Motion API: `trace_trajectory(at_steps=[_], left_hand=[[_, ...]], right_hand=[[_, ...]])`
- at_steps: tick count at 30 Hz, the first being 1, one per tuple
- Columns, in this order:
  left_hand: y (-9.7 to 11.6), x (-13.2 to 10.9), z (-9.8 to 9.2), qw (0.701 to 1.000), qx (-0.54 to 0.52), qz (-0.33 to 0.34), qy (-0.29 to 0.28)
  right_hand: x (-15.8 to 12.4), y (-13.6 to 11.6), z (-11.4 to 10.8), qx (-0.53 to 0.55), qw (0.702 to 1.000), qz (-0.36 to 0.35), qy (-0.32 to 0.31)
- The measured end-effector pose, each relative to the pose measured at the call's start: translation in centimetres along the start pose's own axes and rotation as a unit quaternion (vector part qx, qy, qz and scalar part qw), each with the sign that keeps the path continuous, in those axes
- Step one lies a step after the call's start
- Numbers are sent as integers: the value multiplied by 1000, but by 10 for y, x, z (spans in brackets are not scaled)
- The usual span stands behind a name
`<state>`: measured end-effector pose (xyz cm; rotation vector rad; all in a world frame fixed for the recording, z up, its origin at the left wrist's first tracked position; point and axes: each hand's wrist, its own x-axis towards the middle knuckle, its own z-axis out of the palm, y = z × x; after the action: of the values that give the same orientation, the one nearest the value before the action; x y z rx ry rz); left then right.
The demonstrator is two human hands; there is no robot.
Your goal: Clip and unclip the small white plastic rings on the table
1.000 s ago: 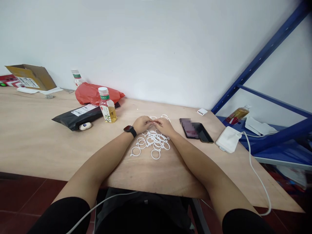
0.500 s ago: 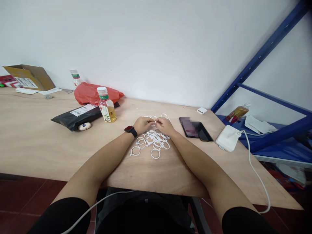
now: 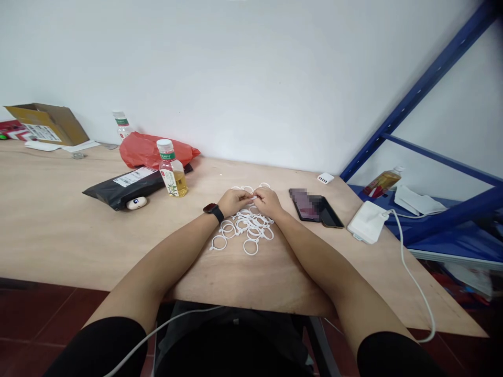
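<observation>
Both hands have moved a little to the right since the last look, and the watch (image 3: 214,211) went with the left arm. Left hand (image 3: 232,201) and right hand (image 3: 269,203) are close together, tips nearly meeting. Fingers on each hand are bent and pinched, with hardly any gap. Between the tips is a small white bit (image 3: 254,197). It looks like both hands have hold of it. It may be part of a ring, but the fingers hide most of it, so I cannot tell its full shape.

Most of the white rings (image 3: 253,225) lie in a messy heap on the table (image 3: 243,283), just on the near side of the hands. A few more lie on the far side. The heap looks the same as it did. So the small slide seems to mean that the finger work on this one bit is still going on, not done.
</observation>
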<state>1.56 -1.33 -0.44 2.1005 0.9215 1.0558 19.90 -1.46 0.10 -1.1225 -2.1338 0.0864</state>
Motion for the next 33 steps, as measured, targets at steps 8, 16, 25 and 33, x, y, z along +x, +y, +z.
trace_trajectory(at_steps=[8,16,25,33], left_hand=[[-12,6,-13,981,111,-40,154],[-20,4,-17,965,238,-64,87],[-7,4,-13,973,215,-2,86],[4,0,-11,989,144,20,-6]], right_hand=[[-2,1,0,69,993,91,37],[-2,23,-14,49,996,29,-62],[-9,25,-26,-39,989,11,-142],[-7,-3,-14,-62,998,1,-29]])
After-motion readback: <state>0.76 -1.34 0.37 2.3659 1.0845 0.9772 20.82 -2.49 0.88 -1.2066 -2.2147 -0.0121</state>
